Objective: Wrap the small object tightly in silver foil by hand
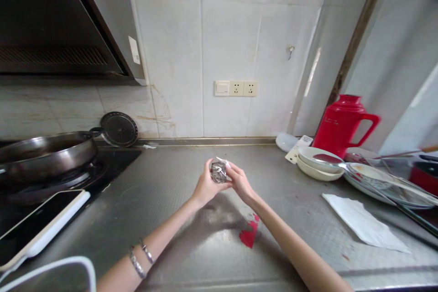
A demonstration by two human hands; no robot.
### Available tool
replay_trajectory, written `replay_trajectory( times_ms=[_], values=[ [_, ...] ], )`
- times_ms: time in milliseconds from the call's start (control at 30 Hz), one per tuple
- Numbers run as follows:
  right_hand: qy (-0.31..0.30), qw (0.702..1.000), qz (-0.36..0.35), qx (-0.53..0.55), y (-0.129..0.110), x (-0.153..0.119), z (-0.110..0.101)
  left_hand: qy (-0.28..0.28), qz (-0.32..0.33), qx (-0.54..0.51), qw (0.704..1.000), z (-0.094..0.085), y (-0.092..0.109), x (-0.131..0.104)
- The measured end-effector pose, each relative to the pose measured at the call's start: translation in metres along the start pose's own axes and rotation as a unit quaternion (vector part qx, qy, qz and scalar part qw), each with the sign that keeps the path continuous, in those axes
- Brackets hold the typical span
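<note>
Above the middle of the steel counter, my left hand is closed around a small dark lump in shiny clear wrapping. My right hand meets it from the other side, its fingers pinching a white bit of the wrapping at the upper right edge. What exactly the lump is I cannot make out. Torn red scraps lie on the counter below my right forearm.
At left, a steel pan sits on the black stove, with a phone at the stove's edge. To the right stand a red thermos, stacked bowls, plates with utensils and a white napkin. The tiled wall closes off the back.
</note>
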State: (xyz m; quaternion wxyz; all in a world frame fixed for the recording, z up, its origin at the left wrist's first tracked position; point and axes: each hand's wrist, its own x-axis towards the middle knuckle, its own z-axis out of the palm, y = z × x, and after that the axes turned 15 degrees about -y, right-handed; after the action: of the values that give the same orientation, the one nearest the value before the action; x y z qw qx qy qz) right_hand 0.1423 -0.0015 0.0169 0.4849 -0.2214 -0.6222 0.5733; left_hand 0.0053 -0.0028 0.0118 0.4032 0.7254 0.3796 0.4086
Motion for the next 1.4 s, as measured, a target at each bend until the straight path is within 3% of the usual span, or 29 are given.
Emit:
replay_trajectory(
  times_ms=[200, 433, 733, 1067, 1233, 1400],
  values=[
    [-0.03, 0.998, 0.006, -0.053, -0.004, -0.006, 0.002, -0.034, -0.052, 0.003, 0.998, -0.003, -0.005, -0.002],
    [-0.006, 0.997, 0.049, -0.056, -0.011, -0.009, 0.005, -0.098, 0.009, 0.035, 0.995, -0.014, -0.016, -0.008],
    [0.026, 0.995, 0.083, -0.053, -0.018, -0.012, 0.011, -0.12, 0.054, 0.023, 0.991, -0.017, -0.028, -0.008],
    [-0.004, 0.995, 0.098, -0.018, -0.008, -0.011, 0.001, -0.097, 0.052, -0.027, 0.994, -0.009, -0.022, -0.011],
    [0.058, 0.988, 0.111, -0.091, 0.005, -0.007, -0.009, -0.104, 0.045, -0.081, 0.99, -0.007, -0.026, -0.011],
    [0.079, 0.98, 0.067, -0.168, 0.017, -0.002, -0.021, -0.092, 0.032, -0.083, 0.992, -0.005, -0.027, -0.01]
  ],
)
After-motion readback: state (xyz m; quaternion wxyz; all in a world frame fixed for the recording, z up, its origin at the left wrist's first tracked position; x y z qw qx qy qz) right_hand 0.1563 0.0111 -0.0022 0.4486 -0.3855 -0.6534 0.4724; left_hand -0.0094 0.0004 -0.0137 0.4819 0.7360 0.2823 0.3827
